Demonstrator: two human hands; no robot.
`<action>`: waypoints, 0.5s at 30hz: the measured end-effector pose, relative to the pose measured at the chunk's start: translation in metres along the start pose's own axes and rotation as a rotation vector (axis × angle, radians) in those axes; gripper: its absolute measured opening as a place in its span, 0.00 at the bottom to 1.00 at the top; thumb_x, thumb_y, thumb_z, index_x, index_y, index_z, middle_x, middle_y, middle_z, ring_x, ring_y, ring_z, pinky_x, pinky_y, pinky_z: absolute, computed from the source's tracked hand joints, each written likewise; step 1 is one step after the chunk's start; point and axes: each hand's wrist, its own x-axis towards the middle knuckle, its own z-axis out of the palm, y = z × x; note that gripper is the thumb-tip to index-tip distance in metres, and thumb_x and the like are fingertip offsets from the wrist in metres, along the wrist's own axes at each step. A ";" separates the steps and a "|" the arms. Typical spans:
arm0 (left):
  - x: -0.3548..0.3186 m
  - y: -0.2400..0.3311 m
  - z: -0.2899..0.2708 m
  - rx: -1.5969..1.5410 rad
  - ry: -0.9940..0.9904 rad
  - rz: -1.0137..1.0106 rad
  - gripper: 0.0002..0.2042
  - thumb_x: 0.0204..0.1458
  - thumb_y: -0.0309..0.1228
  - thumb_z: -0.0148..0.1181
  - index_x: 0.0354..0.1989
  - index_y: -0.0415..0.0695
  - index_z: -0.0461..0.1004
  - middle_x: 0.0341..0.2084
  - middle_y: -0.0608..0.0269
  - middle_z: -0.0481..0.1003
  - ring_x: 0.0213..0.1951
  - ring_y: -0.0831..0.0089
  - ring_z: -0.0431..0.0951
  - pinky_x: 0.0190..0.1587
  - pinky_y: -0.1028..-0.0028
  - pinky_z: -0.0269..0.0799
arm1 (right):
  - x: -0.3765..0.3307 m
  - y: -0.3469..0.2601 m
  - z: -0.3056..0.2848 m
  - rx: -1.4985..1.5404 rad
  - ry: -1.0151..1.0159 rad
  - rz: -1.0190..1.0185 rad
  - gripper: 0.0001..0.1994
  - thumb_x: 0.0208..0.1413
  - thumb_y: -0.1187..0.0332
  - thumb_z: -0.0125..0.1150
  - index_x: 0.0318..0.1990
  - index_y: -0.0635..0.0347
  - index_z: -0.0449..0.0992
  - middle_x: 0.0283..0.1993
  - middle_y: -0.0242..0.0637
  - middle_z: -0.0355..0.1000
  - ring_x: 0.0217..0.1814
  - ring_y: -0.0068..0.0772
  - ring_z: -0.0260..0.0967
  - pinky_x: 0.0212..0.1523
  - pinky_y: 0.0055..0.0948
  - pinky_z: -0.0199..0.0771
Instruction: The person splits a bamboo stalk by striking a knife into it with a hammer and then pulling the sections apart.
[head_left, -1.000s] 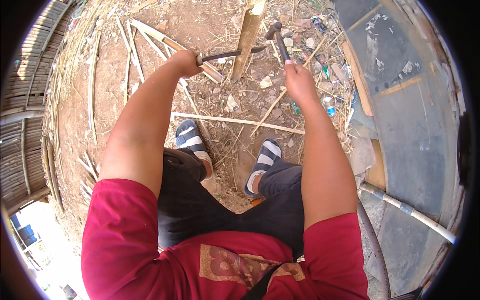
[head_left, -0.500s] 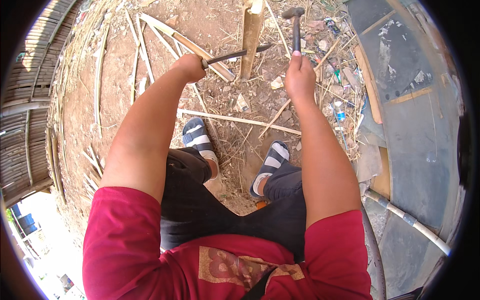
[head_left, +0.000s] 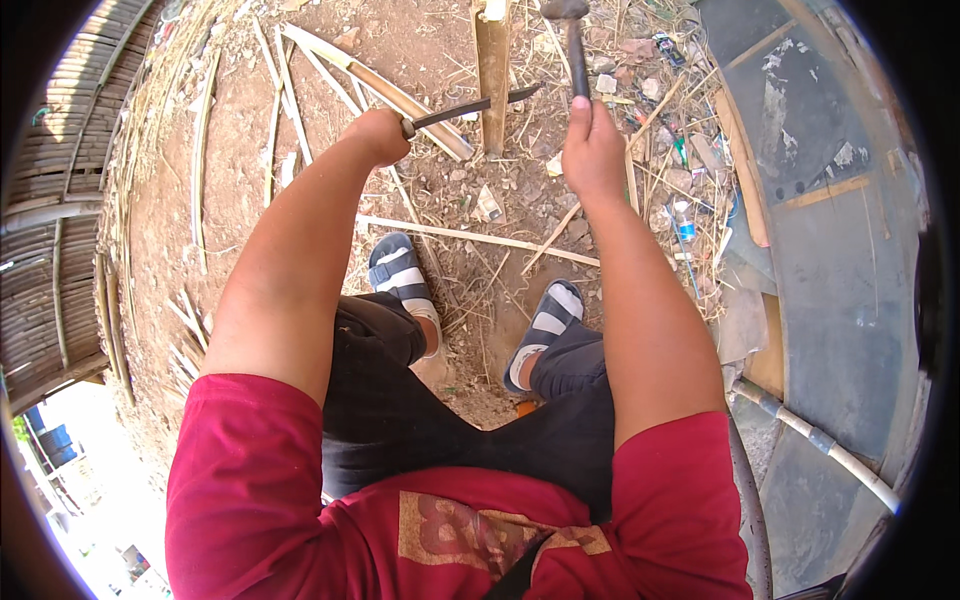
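Observation:
My left hand (head_left: 380, 137) is closed round the handle of a long dark-bladed knife (head_left: 450, 113). Its blade points right and crosses a split bamboo piece (head_left: 492, 65) that stands upright; a strip of the bamboo hides part of the blade, and its tip shows beyond. Whether the blade is sunk into the bamboo I cannot tell. In my right hand (head_left: 594, 150) is a hammer (head_left: 577, 55), gripped by its dark handle. The hammer head is raised near the upper edge of the view, right of the bamboo and apart from it.
Another split bamboo length (head_left: 385, 95) lies behind the knife, with several thin strips (head_left: 200, 160) on the dirt at left. A strip (head_left: 480, 237) lies just ahead of my sandalled feet (head_left: 545, 325). Litter and a dark panel (head_left: 830, 250) line the right; a bamboo wall (head_left: 45, 290) stands left.
My right hand and the hammer have shifted slightly left, with the hammer head now nearer the upper edge. The left hand and knife stay almost in place; the bamboo's top has shifted slightly left.

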 end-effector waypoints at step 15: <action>-0.002 -0.001 0.001 0.039 -0.052 -0.028 0.15 0.57 0.41 0.60 0.46 0.45 0.81 0.40 0.49 0.82 0.45 0.50 0.82 0.51 0.57 0.78 | -0.001 0.022 0.028 -0.161 -0.160 0.096 0.26 0.73 0.51 0.39 0.44 0.65 0.78 0.36 0.57 0.77 0.43 0.63 0.76 0.49 0.55 0.73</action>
